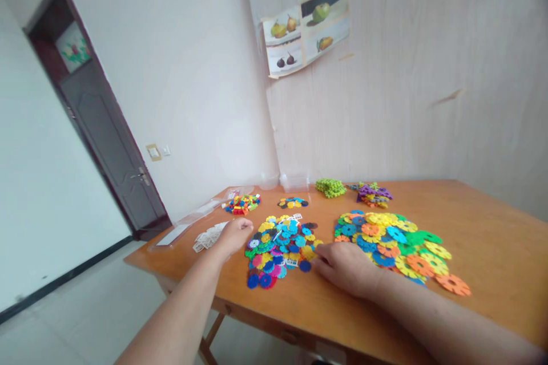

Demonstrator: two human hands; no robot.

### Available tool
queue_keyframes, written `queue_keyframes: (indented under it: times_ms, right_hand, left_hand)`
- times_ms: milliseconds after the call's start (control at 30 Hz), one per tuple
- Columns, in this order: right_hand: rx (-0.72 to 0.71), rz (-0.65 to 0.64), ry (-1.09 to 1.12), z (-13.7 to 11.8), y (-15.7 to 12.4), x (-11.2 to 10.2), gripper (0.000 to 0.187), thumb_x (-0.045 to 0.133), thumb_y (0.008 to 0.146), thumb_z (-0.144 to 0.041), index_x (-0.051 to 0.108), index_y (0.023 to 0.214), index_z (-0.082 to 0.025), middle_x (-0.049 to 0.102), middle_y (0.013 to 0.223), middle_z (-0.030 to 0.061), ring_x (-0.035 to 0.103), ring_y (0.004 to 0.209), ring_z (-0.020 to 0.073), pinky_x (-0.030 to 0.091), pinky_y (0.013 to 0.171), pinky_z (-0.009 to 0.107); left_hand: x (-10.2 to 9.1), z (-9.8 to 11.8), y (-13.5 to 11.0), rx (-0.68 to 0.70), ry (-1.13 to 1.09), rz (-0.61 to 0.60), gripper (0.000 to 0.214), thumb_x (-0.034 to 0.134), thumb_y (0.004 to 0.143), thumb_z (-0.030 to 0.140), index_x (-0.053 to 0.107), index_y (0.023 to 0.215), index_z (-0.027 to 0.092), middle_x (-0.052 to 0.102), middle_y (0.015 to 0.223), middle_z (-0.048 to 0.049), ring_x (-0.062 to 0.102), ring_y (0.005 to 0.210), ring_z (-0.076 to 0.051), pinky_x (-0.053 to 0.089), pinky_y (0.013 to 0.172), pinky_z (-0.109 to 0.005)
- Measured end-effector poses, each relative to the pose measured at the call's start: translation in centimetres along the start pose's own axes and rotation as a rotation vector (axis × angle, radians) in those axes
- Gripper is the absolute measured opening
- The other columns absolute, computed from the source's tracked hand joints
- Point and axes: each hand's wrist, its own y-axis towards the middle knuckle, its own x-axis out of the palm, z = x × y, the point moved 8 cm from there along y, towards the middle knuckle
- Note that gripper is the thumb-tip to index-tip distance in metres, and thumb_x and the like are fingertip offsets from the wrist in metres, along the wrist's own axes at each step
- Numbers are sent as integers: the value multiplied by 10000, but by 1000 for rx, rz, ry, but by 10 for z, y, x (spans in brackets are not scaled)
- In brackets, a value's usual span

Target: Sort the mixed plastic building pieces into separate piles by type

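A mixed pile of small plastic snowflake discs (pixel 278 248) in many colours lies between my hands, with a few white window-shaped pieces (pixel 289 263) among them. My left hand (pixel 236 235) is over the table at the pile's left side, fingers curled together; whatever they hold is hidden. Just behind it lies a heap of white lattice pieces (pixel 208 237), partly covered by the hand. My right hand (pixel 346 264) rests at the pile's right edge, its fingers bent down beside yellow discs. What is under those fingertips cannot be seen.
Large snowflake discs (pixel 389 239) spread to the right on the wooden table (pixel 492 239). Farther back are building bricks (pixel 242 203), a small group of discs (pixel 293 202), green pieces (pixel 330 187), purple pieces (pixel 373 192) and a clear plastic box (pixel 295 182) near the wall.
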Motion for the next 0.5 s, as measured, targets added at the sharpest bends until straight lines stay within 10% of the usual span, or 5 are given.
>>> queue_keyframes:
  times_ms: [500]
  right_hand:
    - [-37,-18,-27,-5,-2,-3,298,436,918,-374,643,801,-195,724,769,92,671,675,216,295,559,280]
  left_hand:
    - [40,-4,70,-128,129,1,211,707,637,353,594,611,177,565,516,6,574,587,-186,420,568,-268]
